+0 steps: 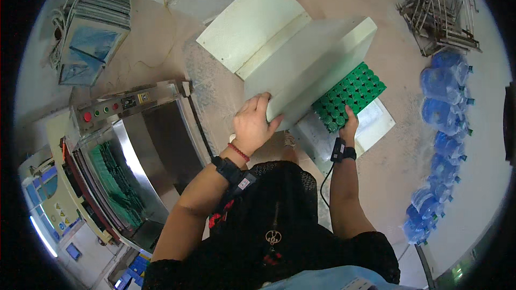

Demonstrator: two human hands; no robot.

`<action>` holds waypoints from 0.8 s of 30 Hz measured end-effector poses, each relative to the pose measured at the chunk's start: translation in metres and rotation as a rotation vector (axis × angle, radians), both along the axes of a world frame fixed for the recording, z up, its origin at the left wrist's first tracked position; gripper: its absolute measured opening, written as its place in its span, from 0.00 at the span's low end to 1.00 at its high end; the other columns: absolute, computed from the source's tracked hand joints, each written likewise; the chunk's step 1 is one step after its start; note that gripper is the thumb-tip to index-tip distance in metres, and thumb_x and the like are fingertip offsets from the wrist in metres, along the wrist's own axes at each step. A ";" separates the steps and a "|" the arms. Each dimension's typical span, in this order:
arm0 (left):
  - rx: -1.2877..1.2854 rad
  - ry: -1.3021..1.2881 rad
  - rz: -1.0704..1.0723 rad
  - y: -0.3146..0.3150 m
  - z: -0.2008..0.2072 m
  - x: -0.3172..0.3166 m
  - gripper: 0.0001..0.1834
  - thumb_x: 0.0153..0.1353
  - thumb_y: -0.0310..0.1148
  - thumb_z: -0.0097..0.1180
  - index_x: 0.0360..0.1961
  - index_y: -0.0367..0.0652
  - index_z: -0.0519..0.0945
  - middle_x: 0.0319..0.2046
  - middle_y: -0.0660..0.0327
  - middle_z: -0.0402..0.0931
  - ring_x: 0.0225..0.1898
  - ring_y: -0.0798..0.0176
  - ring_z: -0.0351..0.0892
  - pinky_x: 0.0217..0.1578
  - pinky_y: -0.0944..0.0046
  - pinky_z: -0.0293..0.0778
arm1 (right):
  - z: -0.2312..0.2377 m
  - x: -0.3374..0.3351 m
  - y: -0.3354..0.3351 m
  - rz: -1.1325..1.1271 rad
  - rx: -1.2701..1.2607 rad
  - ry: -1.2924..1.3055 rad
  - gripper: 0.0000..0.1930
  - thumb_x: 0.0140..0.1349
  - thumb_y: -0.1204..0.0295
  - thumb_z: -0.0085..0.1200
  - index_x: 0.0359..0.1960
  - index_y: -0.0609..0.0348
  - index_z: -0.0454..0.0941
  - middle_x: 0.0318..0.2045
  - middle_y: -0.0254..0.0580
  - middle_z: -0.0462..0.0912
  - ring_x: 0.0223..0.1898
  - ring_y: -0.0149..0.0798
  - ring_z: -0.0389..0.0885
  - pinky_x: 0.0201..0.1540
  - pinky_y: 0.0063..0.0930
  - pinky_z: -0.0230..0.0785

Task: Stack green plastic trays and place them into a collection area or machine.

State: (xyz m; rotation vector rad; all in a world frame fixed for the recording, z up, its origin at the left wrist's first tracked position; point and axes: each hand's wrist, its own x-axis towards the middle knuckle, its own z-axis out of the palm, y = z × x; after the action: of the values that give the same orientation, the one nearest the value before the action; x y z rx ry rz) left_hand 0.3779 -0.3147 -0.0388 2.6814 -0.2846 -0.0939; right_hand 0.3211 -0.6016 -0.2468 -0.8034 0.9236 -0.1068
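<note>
With fingers over its near edge and thumb along its side, my left hand (255,122) grips a thick pale panel (301,70) that stands tilted up. To the right of it, my right hand (350,123) holds the near edge of a green sheet (352,95) patterned with rows of round shapes. That green sheet lies over a pale, shiny flat surface (373,123) beside the panel, which hides part of that surface. Beyond the panel, a second pale flat board (252,24) extends to the far left.
A metal machine (156,145) with buttons stands at my left, and a stack of green sheets (115,182) sits upright at its side. Framed screens (94,43) lean at the far left. Blue water bottles (443,113) line the right wall, below a metal rack (443,13).
</note>
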 end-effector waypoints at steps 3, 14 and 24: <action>-0.018 -0.002 0.003 0.002 0.000 -0.001 0.29 0.43 0.42 0.65 0.46 0.41 0.70 0.39 0.56 0.75 0.40 0.52 0.76 0.37 0.57 0.74 | -0.006 -0.003 -0.002 0.028 -0.011 0.000 0.27 0.49 0.72 0.61 0.51 0.67 0.67 0.43 0.43 0.76 0.42 0.41 0.77 0.45 0.34 0.71; -0.077 0.056 0.015 -0.001 0.000 0.002 0.28 0.46 0.43 0.63 0.47 0.42 0.71 0.41 0.55 0.75 0.42 0.52 0.75 0.40 0.56 0.73 | 0.117 0.019 -0.010 0.400 -0.876 0.290 0.39 0.52 0.62 0.63 0.58 0.77 0.58 0.54 0.64 0.67 0.59 0.48 0.65 0.58 0.33 0.59; -0.713 0.221 -0.038 0.055 -0.032 -0.021 0.42 0.51 0.54 0.57 0.58 0.32 0.63 0.58 0.41 0.60 0.60 0.44 0.59 0.60 0.54 0.54 | 0.233 0.036 0.065 0.774 -0.733 -0.318 0.09 0.60 0.67 0.54 0.30 0.61 0.75 0.23 0.30 0.71 0.25 0.25 0.67 0.29 0.19 0.62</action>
State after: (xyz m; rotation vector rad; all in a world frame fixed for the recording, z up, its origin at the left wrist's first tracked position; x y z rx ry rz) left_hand 0.3568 -0.2601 -0.0712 1.9396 -0.2405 -0.2468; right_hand 0.3568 -0.5367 -0.0138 -1.7196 0.2021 0.1135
